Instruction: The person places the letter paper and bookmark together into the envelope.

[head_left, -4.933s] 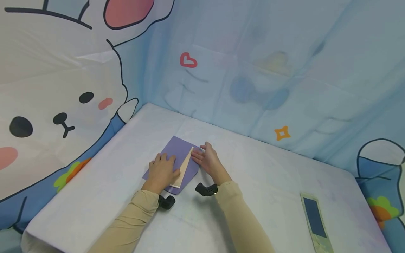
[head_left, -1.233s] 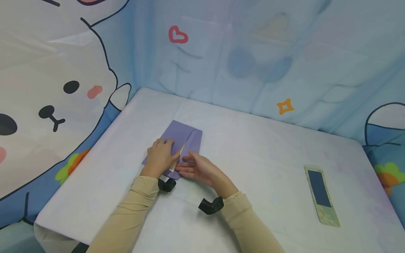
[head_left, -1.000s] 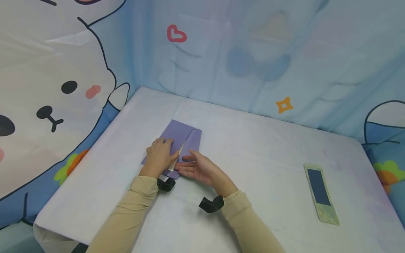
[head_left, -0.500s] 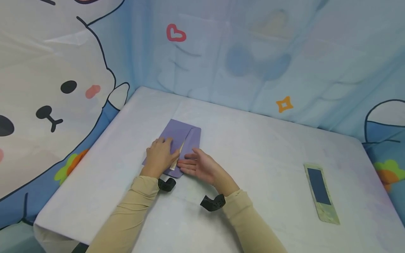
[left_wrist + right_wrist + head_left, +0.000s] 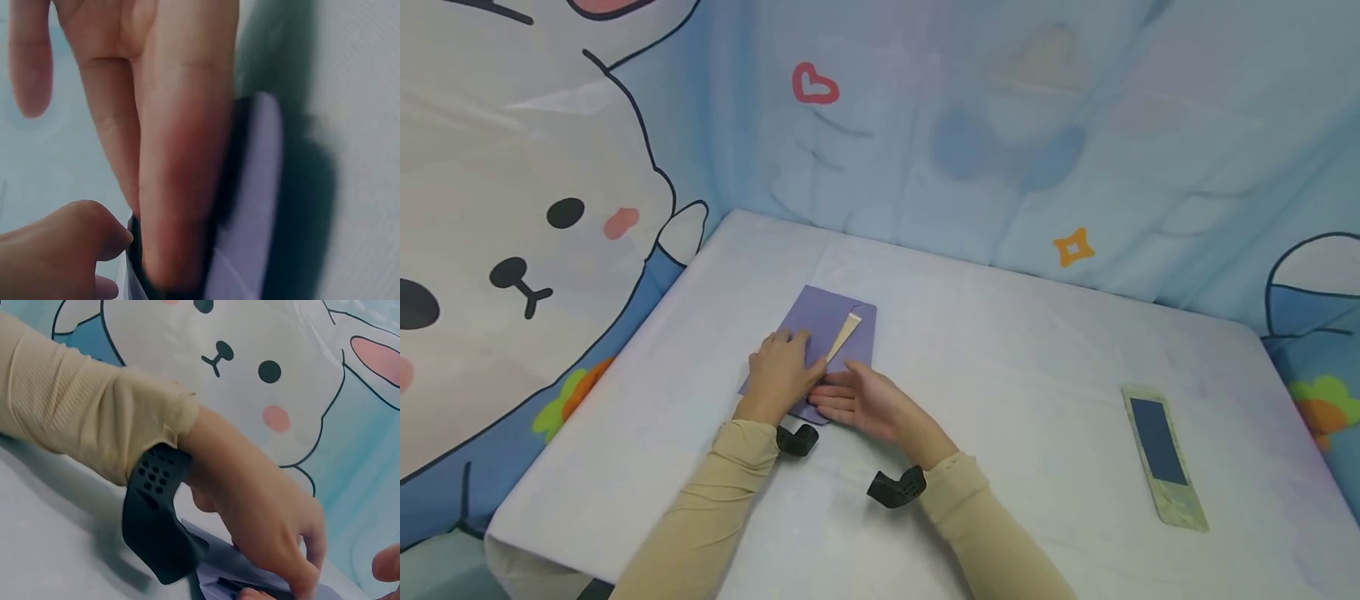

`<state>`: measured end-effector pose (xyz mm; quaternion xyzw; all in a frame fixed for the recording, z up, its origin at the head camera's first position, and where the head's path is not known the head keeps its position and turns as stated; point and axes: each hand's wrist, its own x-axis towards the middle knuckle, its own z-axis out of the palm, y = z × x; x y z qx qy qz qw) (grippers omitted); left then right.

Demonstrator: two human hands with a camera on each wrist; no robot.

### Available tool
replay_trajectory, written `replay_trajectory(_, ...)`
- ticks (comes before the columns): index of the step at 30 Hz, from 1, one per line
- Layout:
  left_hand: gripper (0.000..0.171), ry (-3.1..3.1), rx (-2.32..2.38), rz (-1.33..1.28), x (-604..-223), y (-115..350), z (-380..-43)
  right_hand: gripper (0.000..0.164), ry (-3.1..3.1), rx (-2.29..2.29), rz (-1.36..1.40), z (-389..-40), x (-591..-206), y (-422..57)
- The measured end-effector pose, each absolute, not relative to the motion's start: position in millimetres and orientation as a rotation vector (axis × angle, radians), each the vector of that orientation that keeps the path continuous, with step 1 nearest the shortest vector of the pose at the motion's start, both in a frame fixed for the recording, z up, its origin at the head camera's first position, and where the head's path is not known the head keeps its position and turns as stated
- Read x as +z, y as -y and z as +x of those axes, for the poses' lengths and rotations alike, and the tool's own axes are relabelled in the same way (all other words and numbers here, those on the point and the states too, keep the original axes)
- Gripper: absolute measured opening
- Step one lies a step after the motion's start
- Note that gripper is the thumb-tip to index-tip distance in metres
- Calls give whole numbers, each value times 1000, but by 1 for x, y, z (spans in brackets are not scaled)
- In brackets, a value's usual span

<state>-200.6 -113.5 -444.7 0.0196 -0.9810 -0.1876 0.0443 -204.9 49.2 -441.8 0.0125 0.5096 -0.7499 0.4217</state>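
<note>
A purple paper envelope [image 5: 827,312] lies on the white tabletop, with a narrow cream strip [image 5: 844,336] showing along it. My left hand [image 5: 777,371] rests over its near left part, fingers bent. In the left wrist view, the left thumb [image 5: 94,234] pinches a paper edge against another fingertip. My right hand [image 5: 868,404] is side-on at the near right edge of the envelope. Its straight fingers [image 5: 181,156] reach down between the raised paper edge and a purple flap [image 5: 250,200]; their tips are blurred. The right wrist view shows the left hand [image 5: 256,500] bent over the envelope.
A flat pale-green packet with a dark panel [image 5: 1165,458] lies on the right side of the tabletop [image 5: 1000,400]. Black wrist cameras [image 5: 897,487] sit below both hands. A cartoon-printed curtain [image 5: 962,150] stands behind the table.
The right hand has come down from the envelope's far right corner to its near edge. The cream strip, earlier long, now shows mostly at the far end. The left hand stays on the envelope.
</note>
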Motion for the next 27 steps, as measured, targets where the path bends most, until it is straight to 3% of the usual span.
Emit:
replay_trajectory(12, 50, 2977, -548, 50, -446, 112, -201, 65, -1332, -2194, 127, -233, -449, -61)
replay_trajectory(27, 50, 2994, -520, 65, -447, 111, -204, 71, -1264, -2234, 145, -264, -448, -62)
